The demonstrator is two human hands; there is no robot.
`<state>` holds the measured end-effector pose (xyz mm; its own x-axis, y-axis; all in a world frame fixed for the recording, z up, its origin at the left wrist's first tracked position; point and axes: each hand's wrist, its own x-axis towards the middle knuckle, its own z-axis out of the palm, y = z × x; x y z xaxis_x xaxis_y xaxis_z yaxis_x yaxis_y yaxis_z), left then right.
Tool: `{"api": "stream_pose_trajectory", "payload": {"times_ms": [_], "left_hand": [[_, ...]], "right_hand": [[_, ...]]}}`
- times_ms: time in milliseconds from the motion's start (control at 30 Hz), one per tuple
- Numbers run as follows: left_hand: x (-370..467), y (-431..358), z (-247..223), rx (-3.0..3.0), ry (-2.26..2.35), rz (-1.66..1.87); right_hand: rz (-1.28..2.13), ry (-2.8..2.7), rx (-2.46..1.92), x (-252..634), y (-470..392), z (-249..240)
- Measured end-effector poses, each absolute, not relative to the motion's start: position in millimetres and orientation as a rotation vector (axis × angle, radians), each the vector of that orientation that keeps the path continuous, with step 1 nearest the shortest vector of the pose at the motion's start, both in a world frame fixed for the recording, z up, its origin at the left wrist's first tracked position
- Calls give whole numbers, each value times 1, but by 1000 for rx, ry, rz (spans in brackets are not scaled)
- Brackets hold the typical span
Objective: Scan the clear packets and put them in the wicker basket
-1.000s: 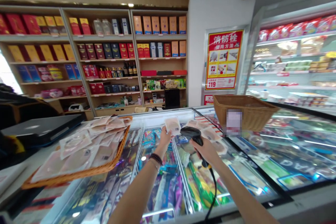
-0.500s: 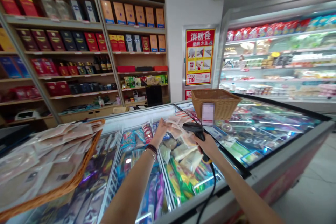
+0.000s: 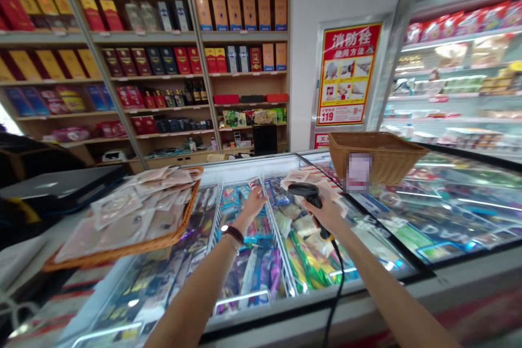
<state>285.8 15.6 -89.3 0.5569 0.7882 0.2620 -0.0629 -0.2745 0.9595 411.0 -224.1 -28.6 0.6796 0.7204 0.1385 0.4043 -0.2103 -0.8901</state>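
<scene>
My right hand is wrapped round a black corded scanner, held over the chest freezer. Flat, clear-wrapped packets lie beneath and behind the scanner, partly hidden by it. My left hand, with a dark beaded bracelet at the wrist, hovers above the freezer's middle compartment. Its fingers are curled and look apart, and nothing shows between them. To the left, an orange-rimmed wicker tray bears many similar flat packets.
A brown wicker basket stands on the freezer glass at the right. The freezer's black frame runs diagonally beside my right hand. The scanner cable hangs down in front. Shelves with boxes line the back wall.
The view has turned left, showing more of the tray. My left hand has moved away from the packets by the scanner, leftward and clear of them. My right hand still holds the scanner.
</scene>
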Motion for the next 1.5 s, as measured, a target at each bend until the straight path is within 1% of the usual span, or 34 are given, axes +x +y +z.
{"api": "stream_pose_trajectory", "payload": {"times_ms": [100, 300, 433, 567, 700, 833, 933, 1033, 1167, 1367, 1500], "left_hand": [[246, 25, -74, 1739, 716, 905], [154, 56, -40, 2015, 801, 1256], [90, 64, -16, 2279, 998, 1357], [34, 56, 0, 2410, 1400, 1288], [-16, 49, -2, 2264, 1920, 1154], [-53, 47, -10, 2202, 2126, 921], [-65, 48, -12, 2218, 2169, 846], [-62, 50, -13, 2171, 2142, 898], [-41, 49, -19, 2099, 1941, 1034], [-12, 45, -26, 2004, 1647, 1122], [-2, 43, -22, 1945, 1487, 1347]], "right_hand": [[407, -966, -1764, 391, -203, -23], [480, -1067, -1651, 343, -156, -19], [523, -1133, -1562, 306, -127, -17], [592, -1175, -1461, 272, -102, -20], [611, -1209, -1443, 248, -86, -32], [584, -1280, -1469, 239, -82, -45], [568, -1334, -1479, 237, -83, -50], [560, -1323, -1478, 237, -84, -52], [592, -1255, -1465, 239, -85, -52], [618, -1219, -1376, 243, -88, -51], [629, -1202, -1348, 243, -90, -48]]}}
